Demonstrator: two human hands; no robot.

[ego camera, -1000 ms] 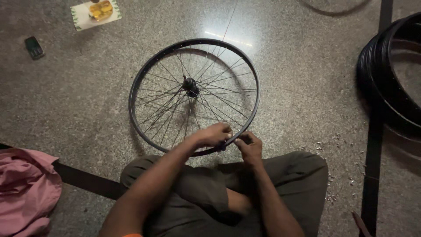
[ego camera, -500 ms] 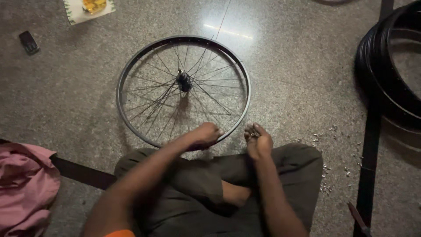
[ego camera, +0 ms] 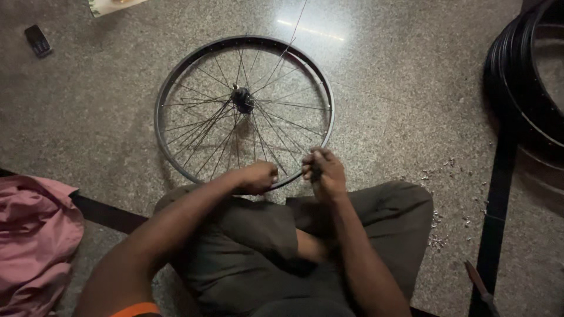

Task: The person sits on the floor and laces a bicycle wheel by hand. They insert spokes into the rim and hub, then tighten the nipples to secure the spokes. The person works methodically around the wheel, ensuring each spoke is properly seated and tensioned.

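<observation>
Sitting cross-legged on the speckled floor [ego camera: 117, 141], the person works at the near edge of a wheel [ego camera: 176, 82] that lies flat in front of the knees. Compared with half a second ago, the right hand [ego camera: 323, 173] has lifted off the rim and now stands just above it, fingers [ego camera: 311, 161] pinched together on a small dark piece; what the piece is cannot be told. The left hand [ego camera: 258, 176] has stayed at the near rim, curled shut on it, knuckles up. The wheel lies where it did; its shift in the view comes from the head camera.

The hub [ego camera: 242, 98] sits at the wheel's centre, with thin spokes [ego camera: 205, 126] fanning out to the rim, several crossing loosely. One long spoke or wire [ego camera: 296, 26] runs up from the wheel past the top edge of the view.

Around: a pink cloth [ego camera: 35, 235] at the person's left, a small phone [ego camera: 38, 41] on the floor far left, stacked black tyres [ego camera: 517, 76] at the far right, a dark floor strip [ego camera: 493, 217] running below them, and small metal bits [ego camera: 437, 226] scattered beside the right knee. Nothing lies between the hands and the rim.
</observation>
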